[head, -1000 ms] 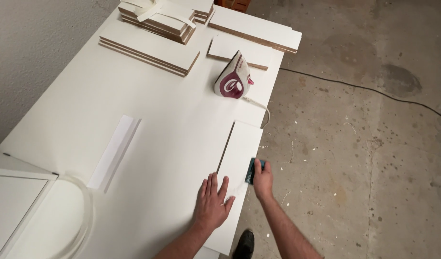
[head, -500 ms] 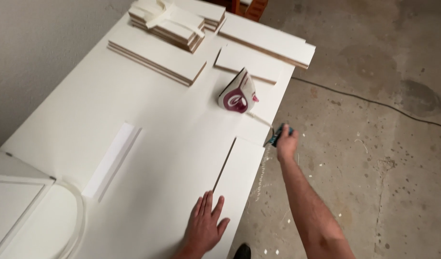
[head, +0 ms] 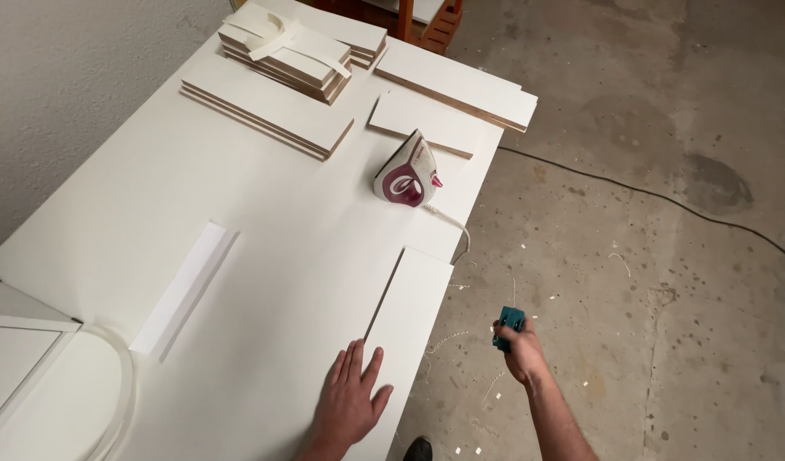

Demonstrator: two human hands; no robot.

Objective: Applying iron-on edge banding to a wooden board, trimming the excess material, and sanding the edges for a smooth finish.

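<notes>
- While the white worktable [head: 153, 205] carries everything, the thing being worked is the long white panel [head: 409, 329] lying along its near right edge. To keep that panel steady, I judge it best to press flat and keep weight over its near end, so it cannot slide off the edge.
- Stacks of white boards [head: 277, 94] with brown cores lie at the far end. One stack has pale edging strips [head: 281, 38] draped over it, and a single smaller board [head: 426, 122] sits just behind the iron.
- Between the boards and the panel, a white and maroon clothes iron [head: 407, 173] stands on its heel, its cord trailing over the table edge. It is well clear of both hands.
- A narrow white strip [head: 186, 288] lies apart, left of the panel.
- Left hand [head: 350, 401] is spread open, palm down, fingers touching the panel's near end, gripping nothing.
- Right hand [head: 522, 350] hangs off the table over the concrete floor [head: 648, 213], closed around a small teal block tool [head: 507, 328].
- No packages, labels or signs are readable; the iron's maroon oval marking is too small to make out.
</notes>
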